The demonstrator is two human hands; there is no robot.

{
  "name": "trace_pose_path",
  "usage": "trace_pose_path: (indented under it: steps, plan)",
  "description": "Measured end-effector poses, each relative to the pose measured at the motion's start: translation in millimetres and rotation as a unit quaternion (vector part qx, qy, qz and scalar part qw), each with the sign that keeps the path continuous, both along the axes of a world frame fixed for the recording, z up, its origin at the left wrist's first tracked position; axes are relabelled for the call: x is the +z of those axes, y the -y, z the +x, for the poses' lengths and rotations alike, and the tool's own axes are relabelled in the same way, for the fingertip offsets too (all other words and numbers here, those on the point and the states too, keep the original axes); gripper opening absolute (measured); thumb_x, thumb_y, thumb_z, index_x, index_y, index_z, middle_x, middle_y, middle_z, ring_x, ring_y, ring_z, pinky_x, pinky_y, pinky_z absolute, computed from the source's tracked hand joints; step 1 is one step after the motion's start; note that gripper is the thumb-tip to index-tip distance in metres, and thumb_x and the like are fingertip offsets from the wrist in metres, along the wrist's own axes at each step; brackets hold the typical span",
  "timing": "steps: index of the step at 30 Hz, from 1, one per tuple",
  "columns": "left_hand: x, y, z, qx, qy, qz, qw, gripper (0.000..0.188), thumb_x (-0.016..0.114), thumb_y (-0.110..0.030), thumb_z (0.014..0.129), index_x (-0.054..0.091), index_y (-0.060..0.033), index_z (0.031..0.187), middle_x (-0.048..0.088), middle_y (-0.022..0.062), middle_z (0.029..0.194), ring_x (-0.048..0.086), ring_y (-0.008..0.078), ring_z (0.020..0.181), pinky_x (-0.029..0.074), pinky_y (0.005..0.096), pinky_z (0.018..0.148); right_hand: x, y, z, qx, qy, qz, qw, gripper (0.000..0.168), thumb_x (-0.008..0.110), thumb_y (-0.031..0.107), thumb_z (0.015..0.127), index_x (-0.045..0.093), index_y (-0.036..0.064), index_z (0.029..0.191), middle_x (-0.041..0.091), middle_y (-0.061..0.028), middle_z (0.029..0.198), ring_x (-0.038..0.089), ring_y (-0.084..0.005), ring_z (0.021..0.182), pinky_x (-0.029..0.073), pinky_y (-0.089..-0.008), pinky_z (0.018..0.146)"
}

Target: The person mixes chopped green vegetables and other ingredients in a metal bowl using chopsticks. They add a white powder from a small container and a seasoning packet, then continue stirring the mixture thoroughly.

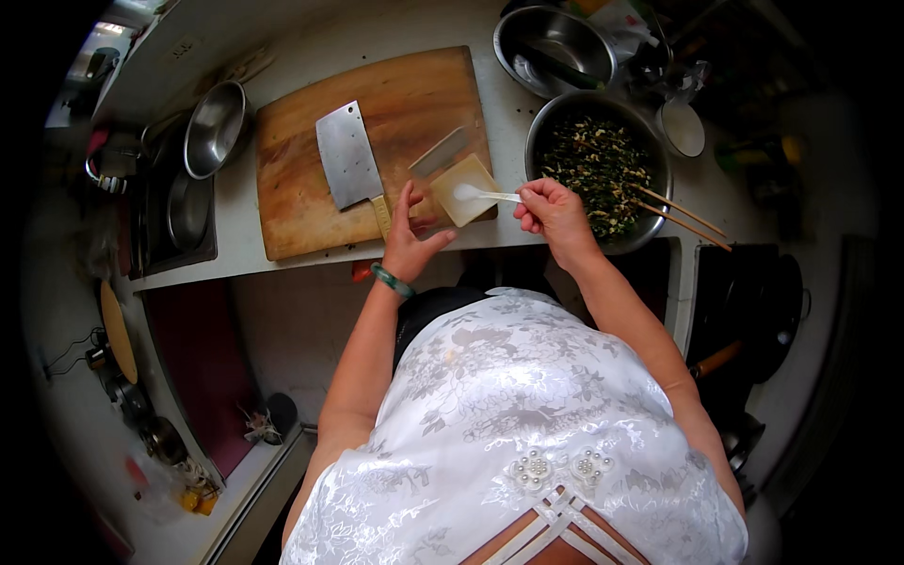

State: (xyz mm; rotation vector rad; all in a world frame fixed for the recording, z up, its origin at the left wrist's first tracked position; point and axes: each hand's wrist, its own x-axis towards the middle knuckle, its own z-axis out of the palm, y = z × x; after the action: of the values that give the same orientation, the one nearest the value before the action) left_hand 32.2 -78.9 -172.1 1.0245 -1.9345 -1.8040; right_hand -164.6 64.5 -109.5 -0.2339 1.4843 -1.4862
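My right hand (554, 219) grips the handle of a small white spoon (503, 197). The spoon's bowl end is over or inside a square, pale container (474, 173), where something white shows. A translucent flap (439, 152), which looks like its raised lid, stands on the container's far left side. My left hand (413, 236), a green bangle on its wrist, hovers left of the container with fingers spread and partly blurred; whether a fingertip touches the container is unclear. By that hand, a cleaver (349, 155) lies flat on a wooden cutting board (296, 212), handle towards me.
To the right, a steel bowl (531, 141) holds chopped green filling (590, 169) with chopsticks (688, 219) resting in it. Another steel bowl (508, 35) stands behind. A small white bowl (684, 129) is farther right; a steel bowl (217, 131) leans at left. A wok (759, 318) sits at lower right.
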Motion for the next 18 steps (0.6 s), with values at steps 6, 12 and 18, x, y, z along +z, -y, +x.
trace_pose_path:
  steps: [6, 12, 18]
  plan:
    - [2.0, 1.3, 1.3, -0.003, 0.022, 0.013, 1.0, 0.102, 0.08, -0.011, 0.065, 0.016, -0.0129, 0.145, 0.039, 0.0127, 0.131, 0.055, 0.0229, 0.1, 0.05, 0.0355, 0.084, 24.8, -32.0, -23.7, -0.075, 0.02, -0.048, 0.996, 0.01, 0.053, 0.013, 0.093, 0.058, 0.004, 0.093, 0.061, -0.0026, 0.072, 0.053, -0.0048, 0.056, 0.04, -0.0167, 0.052]
    - [-8.6, 7.5, 10.5, 0.001, 0.018, 0.026, 1.0, 0.097, 0.076, -0.008, 0.069, 0.017, -0.0215, 0.146, 0.035, 0.0083, 0.136, 0.052, 0.0225, 0.104, 0.052, 0.0356, 0.071, 39.5, -106.2, -67.2, -0.199, -0.084, -0.031, 0.976, 0.011, 0.053, 0.014, 0.093, 0.058, 0.004, 0.095, 0.06, -0.0018, 0.073, 0.052, -0.0039, 0.056, 0.039, -0.0153, 0.051]
    - [3.9, 3.1, 5.2, 0.031, 0.014, 0.054, 0.998, 0.099, 0.078, -0.01, 0.067, 0.017, -0.0122, 0.145, 0.038, 0.0122, 0.133, 0.053, 0.0217, 0.101, 0.05, 0.035, 0.082, 24.9, -151.0, -73.1, -0.192, -0.18, 0.102, 0.959, 0.011, 0.054, 0.013, 0.093, 0.058, 0.004, 0.094, 0.06, -0.001, 0.071, 0.051, -0.0039, 0.055, 0.038, -0.0157, 0.05]
